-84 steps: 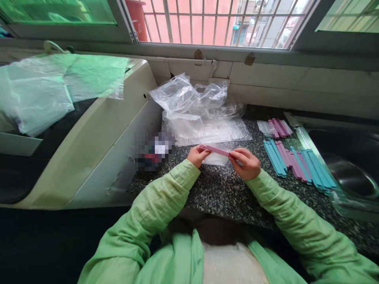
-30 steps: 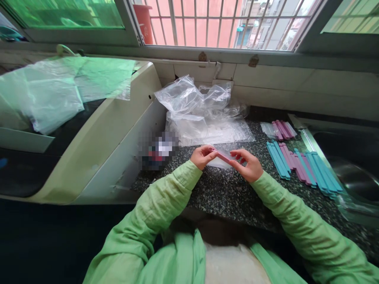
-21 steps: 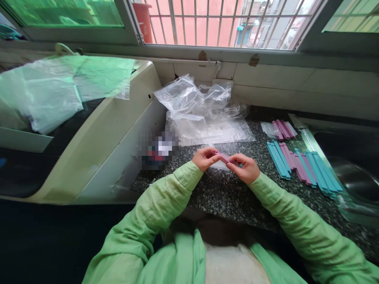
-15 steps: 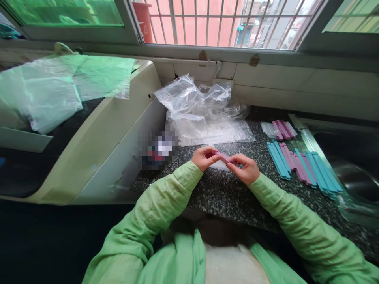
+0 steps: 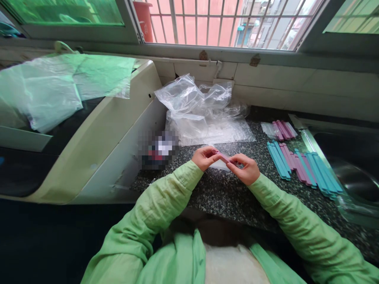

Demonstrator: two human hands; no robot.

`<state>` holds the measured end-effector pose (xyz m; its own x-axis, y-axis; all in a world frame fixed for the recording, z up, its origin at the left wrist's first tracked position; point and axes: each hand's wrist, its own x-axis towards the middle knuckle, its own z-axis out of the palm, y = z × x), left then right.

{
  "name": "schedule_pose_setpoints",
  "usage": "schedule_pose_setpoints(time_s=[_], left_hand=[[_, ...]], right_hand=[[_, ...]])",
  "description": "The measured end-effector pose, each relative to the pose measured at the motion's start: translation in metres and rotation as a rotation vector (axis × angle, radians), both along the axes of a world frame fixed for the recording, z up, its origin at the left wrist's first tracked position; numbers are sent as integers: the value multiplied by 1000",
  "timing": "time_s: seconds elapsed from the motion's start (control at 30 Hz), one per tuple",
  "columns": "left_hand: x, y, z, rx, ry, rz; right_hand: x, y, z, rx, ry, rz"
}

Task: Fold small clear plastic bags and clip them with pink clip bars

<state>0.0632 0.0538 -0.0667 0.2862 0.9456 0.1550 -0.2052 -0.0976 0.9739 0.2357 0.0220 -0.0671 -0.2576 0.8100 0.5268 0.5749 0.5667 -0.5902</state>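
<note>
Pink plastic clip (slim, mostly hidden) is pinched by left hand at nine o'clock and right hand at three.

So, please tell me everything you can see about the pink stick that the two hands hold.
The pink stick is a slim, straight bar that looks like matte plastic. It lies nearly level above the counter, tilted down toward the right. The left hand pinches one end and the right hand the other, so only the middle shows. A small clear bag lies just under it; whether they touch cannot be told.
</note>
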Motion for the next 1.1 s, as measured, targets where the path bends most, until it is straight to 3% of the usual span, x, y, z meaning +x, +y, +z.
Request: schedule_pose_setpoints(time_s=[0.8,1.1], left_hand=[[-1,-1,2,159,92,92],[0,0,-3,116,71,73]], right_hand=[[1,1,2,27,-21,-11],[0,0,6,40,-25,-18]])
